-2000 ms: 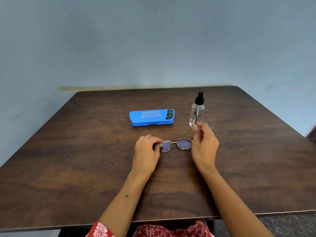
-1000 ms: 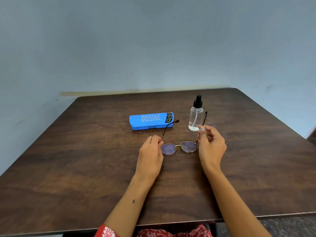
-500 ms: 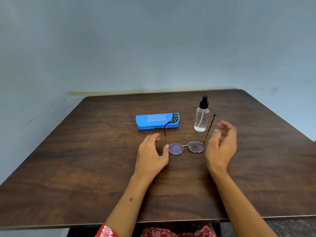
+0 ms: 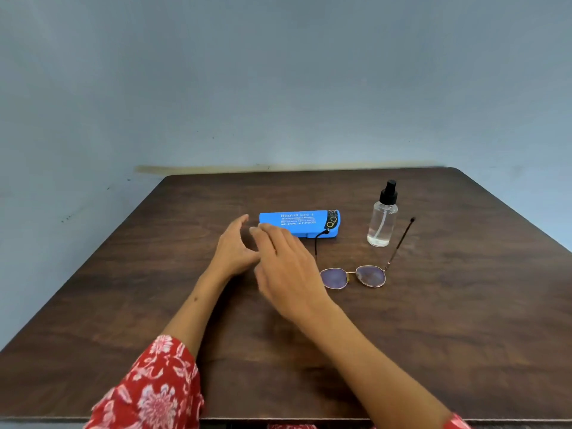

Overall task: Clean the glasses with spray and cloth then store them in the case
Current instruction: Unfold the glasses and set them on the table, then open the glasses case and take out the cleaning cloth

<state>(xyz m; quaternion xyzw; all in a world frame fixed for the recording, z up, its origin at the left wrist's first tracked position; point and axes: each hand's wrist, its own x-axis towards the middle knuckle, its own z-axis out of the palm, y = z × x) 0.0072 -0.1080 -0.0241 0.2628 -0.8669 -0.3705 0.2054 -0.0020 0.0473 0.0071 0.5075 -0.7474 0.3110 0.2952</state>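
Gold-rimmed glasses lie on the table with both arms unfolded, pointing away from me. A closed blue case with white lettering sits behind them, left of centre. A clear spray bottle with a black nozzle stands upright to the right of the case. My left hand hovers open just left of the case, fingers spread. My right hand reaches across to the left, open, its fingertips at the case's near left corner. No cloth is in sight.
The dark wooden table stands against a pale blue wall. Its front edge runs just below my forearms. My red floral sleeve covers the left elbow.
Both hands let go of the unfolded glasses and moved left toward the blue case. My right hand crossed over in front of the glasses. The camera view shifted left and back.
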